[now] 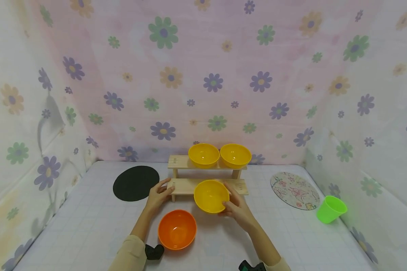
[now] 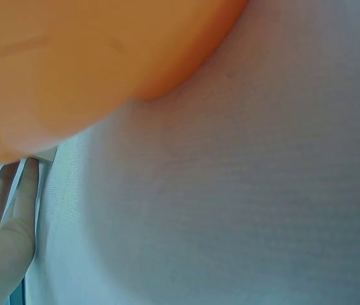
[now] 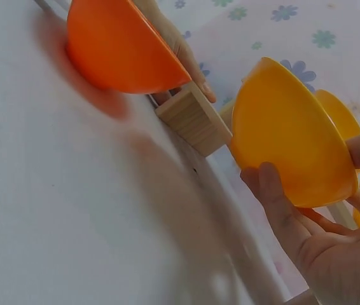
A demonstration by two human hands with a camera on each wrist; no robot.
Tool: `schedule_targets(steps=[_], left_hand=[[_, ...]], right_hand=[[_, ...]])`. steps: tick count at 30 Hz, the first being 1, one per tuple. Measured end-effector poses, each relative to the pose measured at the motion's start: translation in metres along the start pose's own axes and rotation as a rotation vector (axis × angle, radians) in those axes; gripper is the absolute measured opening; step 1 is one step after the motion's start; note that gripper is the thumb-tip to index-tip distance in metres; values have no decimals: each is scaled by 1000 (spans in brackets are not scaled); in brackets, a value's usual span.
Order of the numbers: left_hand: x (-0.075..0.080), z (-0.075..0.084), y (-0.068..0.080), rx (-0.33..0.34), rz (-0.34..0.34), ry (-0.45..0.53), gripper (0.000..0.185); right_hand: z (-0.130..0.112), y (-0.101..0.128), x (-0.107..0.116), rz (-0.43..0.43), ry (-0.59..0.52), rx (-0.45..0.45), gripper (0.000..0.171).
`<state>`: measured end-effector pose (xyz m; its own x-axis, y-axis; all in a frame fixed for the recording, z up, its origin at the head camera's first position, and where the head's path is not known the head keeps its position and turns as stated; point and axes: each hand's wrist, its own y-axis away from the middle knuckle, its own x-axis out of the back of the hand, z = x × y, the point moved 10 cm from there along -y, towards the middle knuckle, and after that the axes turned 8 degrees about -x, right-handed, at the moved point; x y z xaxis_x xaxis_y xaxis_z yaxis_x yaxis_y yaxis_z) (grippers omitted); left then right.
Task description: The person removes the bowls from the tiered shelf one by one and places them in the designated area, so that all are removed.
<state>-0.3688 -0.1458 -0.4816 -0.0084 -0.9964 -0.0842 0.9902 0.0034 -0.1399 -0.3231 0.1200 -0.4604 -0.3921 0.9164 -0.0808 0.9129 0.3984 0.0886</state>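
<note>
Yellow bowl [image 1: 210, 195] held near shelf edge [image 1: 183, 194].

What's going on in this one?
A person's right hand holds a yellow bowl at the front of the lower wooden shelf; the left hand is at that shelf's left end. Two more yellow bowls sit on the upper wooden shelf. An orange bowl stands on the table, held by neither hand.
</note>
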Motion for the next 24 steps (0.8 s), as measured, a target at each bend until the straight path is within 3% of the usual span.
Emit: schedule_targets(steps=[24], left_hand=[[0, -1, 0, 0, 4, 10, 52]], right_hand=[[37, 29, 9, -6, 59, -137, 68]])
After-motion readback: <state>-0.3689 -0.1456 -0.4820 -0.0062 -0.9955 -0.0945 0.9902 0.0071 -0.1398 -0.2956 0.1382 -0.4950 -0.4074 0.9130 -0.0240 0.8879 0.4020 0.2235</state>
